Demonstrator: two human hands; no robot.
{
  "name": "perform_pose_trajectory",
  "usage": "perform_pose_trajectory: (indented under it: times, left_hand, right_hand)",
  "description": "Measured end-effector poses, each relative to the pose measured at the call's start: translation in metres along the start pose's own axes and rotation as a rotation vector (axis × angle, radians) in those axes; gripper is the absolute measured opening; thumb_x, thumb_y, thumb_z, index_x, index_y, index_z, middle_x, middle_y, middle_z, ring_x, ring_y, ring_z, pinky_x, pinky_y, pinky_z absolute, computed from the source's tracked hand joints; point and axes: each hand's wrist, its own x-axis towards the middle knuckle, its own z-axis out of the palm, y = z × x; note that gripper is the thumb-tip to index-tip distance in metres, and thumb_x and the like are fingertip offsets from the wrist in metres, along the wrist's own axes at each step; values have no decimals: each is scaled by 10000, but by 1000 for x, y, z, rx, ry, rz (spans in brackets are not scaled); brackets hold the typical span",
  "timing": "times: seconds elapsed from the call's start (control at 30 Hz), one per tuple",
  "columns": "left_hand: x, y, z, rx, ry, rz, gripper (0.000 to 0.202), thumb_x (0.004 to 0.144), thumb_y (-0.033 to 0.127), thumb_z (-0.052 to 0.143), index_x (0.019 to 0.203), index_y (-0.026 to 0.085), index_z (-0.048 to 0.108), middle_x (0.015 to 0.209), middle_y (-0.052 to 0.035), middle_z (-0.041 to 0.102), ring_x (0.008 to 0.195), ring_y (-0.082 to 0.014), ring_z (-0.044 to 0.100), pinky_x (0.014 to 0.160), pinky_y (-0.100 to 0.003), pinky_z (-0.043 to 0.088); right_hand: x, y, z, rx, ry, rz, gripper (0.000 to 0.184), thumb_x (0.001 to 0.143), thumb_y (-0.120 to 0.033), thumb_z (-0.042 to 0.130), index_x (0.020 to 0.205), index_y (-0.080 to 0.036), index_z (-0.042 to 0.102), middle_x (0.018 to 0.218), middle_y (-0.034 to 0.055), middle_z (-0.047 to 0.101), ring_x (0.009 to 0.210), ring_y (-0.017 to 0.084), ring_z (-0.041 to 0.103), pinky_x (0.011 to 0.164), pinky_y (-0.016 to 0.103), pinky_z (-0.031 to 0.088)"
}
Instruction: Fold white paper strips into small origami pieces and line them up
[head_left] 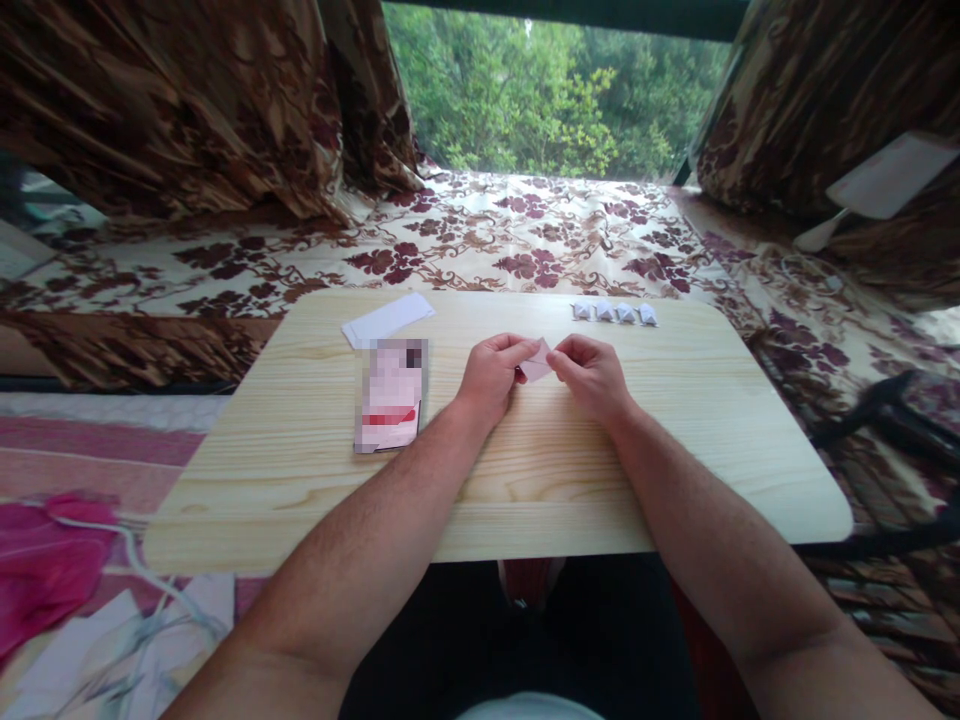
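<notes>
A small piece of folded white paper (535, 362) is held up over the middle of the table between my two hands. My left hand (491, 375) pinches its left side, thumb on top. At the right edge, the thumb and fingers of my right hand (592, 372) are closed on the paper too. The paper has a pointed top and slanting creases; its lower part is partly hidden by my left fingers. Beyond my right hand stands a row of several small folded paper pieces (615, 314) with raised, pointed centres.
White paper strips (388, 318) lie at the table's back left. Nearer me is a blurred-out phone-like rectangle (390, 395). The pale wooden table (555, 490) adjoins a flower-patterned ledge (525, 230). A white lamp (892, 175) stands at right; papers and a cable (142, 550) lie lower left.
</notes>
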Motion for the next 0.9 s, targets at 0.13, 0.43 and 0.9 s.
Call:
perform_pose_trajectory:
  times: [0.13, 0.43, 0.9]
  left_hand:
    - [-1, -1, -1, 32, -3, 2, 222, 630, 306, 812, 646, 163, 643, 516, 16, 531, 465, -78, 429, 448, -232, 258]
    - [-5, -3, 0, 164, -32, 52, 243, 666, 367, 802, 676, 170, 661, 520, 26, 539, 443, -76, 430, 440, -233, 266]
    - [-3, -6, 1, 236, 91, 176, 229, 707, 275, 724, 875, 169, 609, 630, 0, 660, 517, -147, 645, 434, -208, 457]
  right_hand:
    - [5, 5, -2, 62, 106, 15, 290, 782, -416, 706, 658, -185, 582, 543, -38, 489, 504, 92, 376, 482, 262, 274]
    - [5, 5, -7, 167, 90, 64, 298, 740, -400, 766, 642, -185, 586, 494, -52, 489, 447, 76, 361, 445, 249, 265]
    - [4, 8, 3, 81, 73, -92, 363, 716, -347, 778, 1019, -202, 642, 873, 16, 683, 659, 121, 594, 531, 237, 449]
